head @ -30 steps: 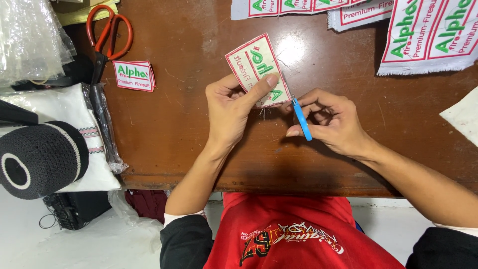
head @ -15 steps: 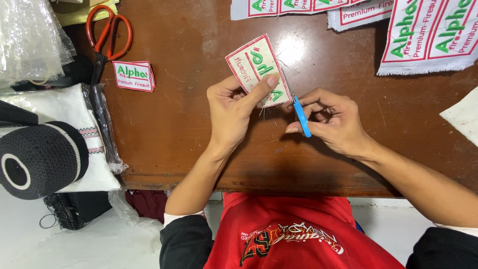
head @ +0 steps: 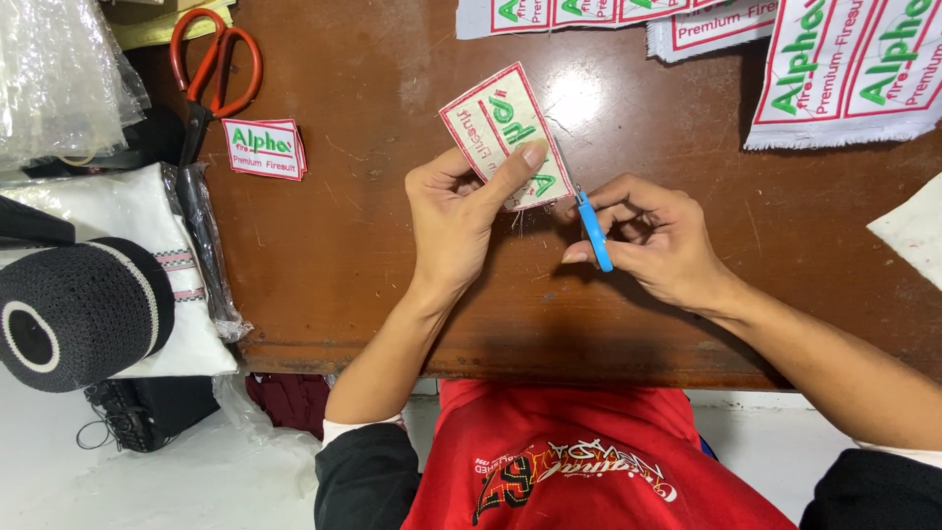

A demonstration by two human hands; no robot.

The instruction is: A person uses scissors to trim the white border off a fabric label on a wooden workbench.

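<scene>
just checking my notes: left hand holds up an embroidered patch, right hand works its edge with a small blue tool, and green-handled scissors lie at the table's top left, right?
Not quite: the scissors have orange-red handles, not green, as the head view shows. The rest stands: the left hand holds the embroidered patch and the right hand works its edge with the small blue tool.

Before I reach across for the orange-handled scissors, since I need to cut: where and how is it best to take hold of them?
Grip the scissors by the two orange loop handles at the far end, coming from above. They lie flat on the brown table with the dark blades pointing towards the near edge beside a small embroidered patch, so the loops are likely the safe, open part.
</scene>
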